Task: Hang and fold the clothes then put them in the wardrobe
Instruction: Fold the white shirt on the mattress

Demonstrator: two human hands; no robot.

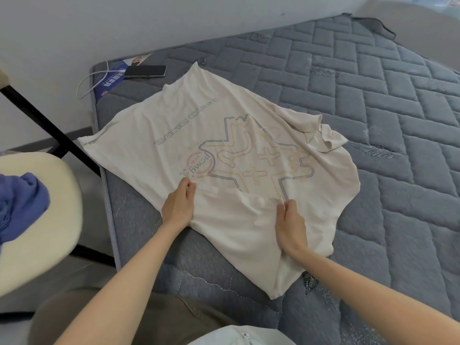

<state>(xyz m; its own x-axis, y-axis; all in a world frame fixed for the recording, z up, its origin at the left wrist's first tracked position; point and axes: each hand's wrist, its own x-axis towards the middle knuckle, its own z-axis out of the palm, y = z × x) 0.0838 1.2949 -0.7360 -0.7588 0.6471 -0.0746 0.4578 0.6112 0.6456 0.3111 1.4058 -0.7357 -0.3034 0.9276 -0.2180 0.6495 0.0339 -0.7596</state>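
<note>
A cream T-shirt with a faint printed design lies spread on the grey quilted mattress. Its near part is folded over towards the print, and its far right corner is bunched up. My left hand pinches the left end of the fold's edge between thumb and fingers. My right hand pinches the same edge further right, with a small peak of cloth between its fingertips. Both forearms reach in from the bottom of the view.
A black phone with a white cable lies at the mattress's far left corner beside a blue leaflet. A cream chair holding a blue garment stands left of the bed. A white wall runs behind.
</note>
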